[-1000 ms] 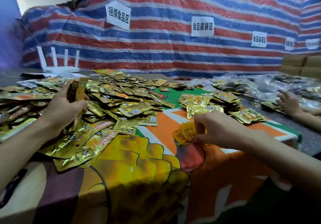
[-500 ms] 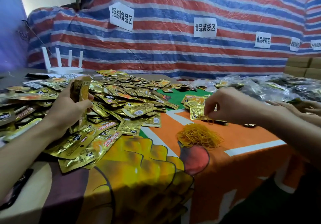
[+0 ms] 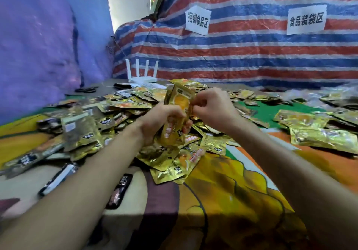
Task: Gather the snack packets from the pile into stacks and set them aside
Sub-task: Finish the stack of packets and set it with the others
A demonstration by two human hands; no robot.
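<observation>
Packets [image 3: 213, 143] on printed cloth [image 3: 232, 195], striped tarpaulin [image 3: 251, 59]

Left hand [image 3: 162, 121]: wrapped round the lower half of the stack of packets [image 3: 179, 114], fingers curled across its front, thumb hidden behind; the stack is held upright. Left forearm [image 3: 93, 170]: bare, reaching in from below and left of the grip, wrist straight.

Right hand [image 3: 213, 106]: level with the upper part of the grip, on its right side, knuckles upward, fingers curled in. Thumb and forefinger appear to pinch the stack's upper right edge; blur prevents confirming contact. Right forearm [image 3: 290, 162]: bare, entering from below and right of the grip.
</observation>
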